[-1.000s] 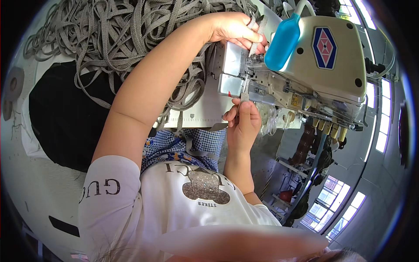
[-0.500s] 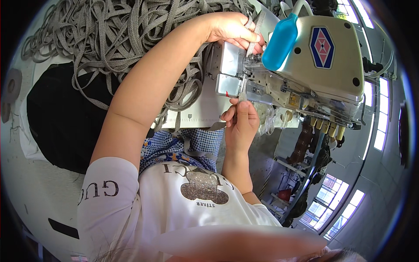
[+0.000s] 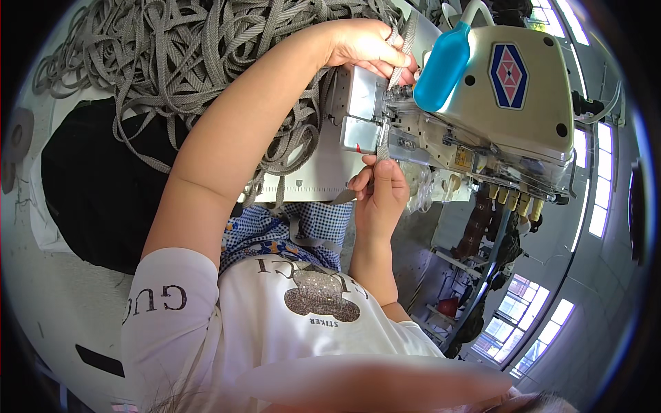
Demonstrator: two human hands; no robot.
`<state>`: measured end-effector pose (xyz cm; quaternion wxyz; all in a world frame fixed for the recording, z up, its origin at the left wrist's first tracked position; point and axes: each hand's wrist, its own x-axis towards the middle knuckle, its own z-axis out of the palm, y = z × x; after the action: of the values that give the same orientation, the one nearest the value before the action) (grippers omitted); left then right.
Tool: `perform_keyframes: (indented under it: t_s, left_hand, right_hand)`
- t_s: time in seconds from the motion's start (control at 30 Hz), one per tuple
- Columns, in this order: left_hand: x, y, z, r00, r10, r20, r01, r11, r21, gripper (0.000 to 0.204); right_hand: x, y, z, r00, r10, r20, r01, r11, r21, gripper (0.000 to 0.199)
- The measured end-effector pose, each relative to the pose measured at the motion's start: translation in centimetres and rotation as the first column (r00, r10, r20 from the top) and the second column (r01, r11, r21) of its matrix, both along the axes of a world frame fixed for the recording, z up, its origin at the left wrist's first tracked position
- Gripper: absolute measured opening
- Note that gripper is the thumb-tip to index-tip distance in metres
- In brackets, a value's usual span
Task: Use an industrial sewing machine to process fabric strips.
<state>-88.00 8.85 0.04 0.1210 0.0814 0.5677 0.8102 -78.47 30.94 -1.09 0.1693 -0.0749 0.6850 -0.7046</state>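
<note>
A narrow grey woven tape [image 3: 383,148] runs through the working area of a beige industrial sewing machine [image 3: 523,89]. On the far side of the machine's metal plates, my left hand [image 3: 372,49] is closed on the tape, thumb on top and fingers curled beneath. My right hand [image 3: 384,196] pinches the same tape on the near side, just below the silver cover [image 3: 360,134]. A short end of the tape hangs out to the left of my right fingers. The stitching point itself is too small to make out.
A large tangled heap of grey tape [image 3: 179,62] covers the table's far left. Black fabric [image 3: 103,186] lies nearer on the left. A blue rounded piece [image 3: 443,67] hangs in front of the machine head. Thread cones and shelving [image 3: 458,258] stand at the right.
</note>
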Motion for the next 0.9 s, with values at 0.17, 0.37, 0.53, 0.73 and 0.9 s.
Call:
perform_keyframes:
  t_s: [0.17,0.37,0.53,0.73,0.9]
  left_hand:
    - [0.07,0.07,-0.06,1.000,0.009,0.000,-0.009,1.000,0.013,0.031]
    - [-0.21,0.06,-0.47,1.000,0.000,-0.004,0.000,1.000,0.027,0.032]
    - [-0.20,0.05,-0.47,1.000,-0.004,0.006,0.003,0.999,0.033,0.031]
    - [0.06,0.00,-0.23,1.000,0.005,0.007,-0.005,0.999,0.045,0.031]
    - [0.05,0.01,-0.27,1.000,0.009,0.011,-0.010,0.999,0.045,0.030]
  right_hand:
    - [0.01,0.02,-0.09,1.000,-0.002,-0.004,0.002,1.000,-0.004,0.028]
    - [0.04,-0.11,-0.01,1.000,0.003,-0.001,-0.003,1.000,-0.011,0.028]
    - [0.01,-0.03,-0.18,1.000,-0.001,-0.010,0.001,1.000,-0.014,0.028]
    - [0.05,-0.07,-0.07,1.000,0.000,-0.018,0.000,1.000,-0.003,0.028]
    - [0.03,-0.05,-0.12,1.000,-0.002,-0.008,0.002,1.000,-0.016,0.027]
